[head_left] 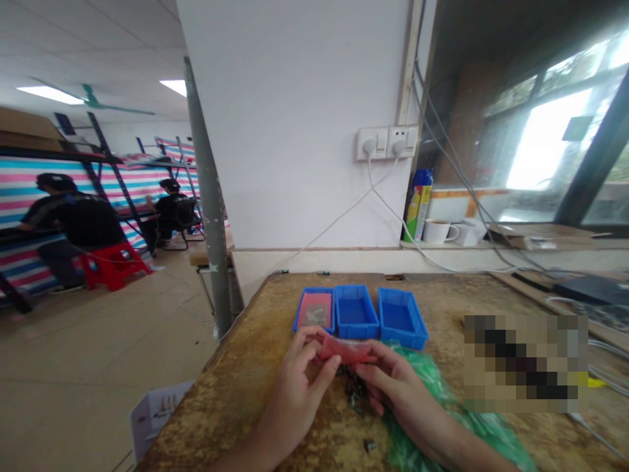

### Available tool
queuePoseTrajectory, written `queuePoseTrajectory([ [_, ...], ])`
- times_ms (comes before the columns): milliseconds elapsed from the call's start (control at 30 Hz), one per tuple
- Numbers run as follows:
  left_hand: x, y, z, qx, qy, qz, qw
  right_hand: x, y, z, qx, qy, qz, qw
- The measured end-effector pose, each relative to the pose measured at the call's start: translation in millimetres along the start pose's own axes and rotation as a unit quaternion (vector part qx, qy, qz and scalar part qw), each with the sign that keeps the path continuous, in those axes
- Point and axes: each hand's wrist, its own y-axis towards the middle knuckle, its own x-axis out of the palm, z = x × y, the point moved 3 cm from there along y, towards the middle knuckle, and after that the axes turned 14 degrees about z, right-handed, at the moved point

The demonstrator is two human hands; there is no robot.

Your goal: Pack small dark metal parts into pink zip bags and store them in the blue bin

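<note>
Both of my hands hold a small pink plastic bag [348, 351] above the worn wooden table. My left hand [307, 373] pinches its left end between thumb and fingers; my right hand [393, 383] grips its right end. Beneath the bag lies a small pile of dark metal parts [354, 395], partly hidden by my hands. Beyond the hands stand three blue trays in a row. The left tray [295, 321] has a pink bag [315, 309] with parts in it; the middle tray [354, 308] and the right tray [397, 316] show bare bottoms.
Green plastic wrap [427, 373] lies beside and under my right forearm. A small metal piece [369, 446] sits near the front. A blurred-out dark object [525, 364] and cables are at the right. A mug [437, 231] stands on the sill. Two people sit far left.
</note>
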Motion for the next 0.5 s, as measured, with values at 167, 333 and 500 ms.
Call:
queuePoseTrajectory([
  [167,-0.5,-1.1,2.5,0.002,0.013,-0.014,1.0,-1.7,-0.7,1.2,-0.002,-0.032,-0.011,0.999],
  [333,-5.1,-4.1,3.8,0.008,0.017,-0.039,0.999,-2.1,1.2,3.5,0.021,0.007,0.009,1.0],
  [500,-8.7,-4.8,4.9,0.056,0.027,-0.064,0.996,-2.3,-0.2,0.0,0.044,0.071,0.028,0.996],
])
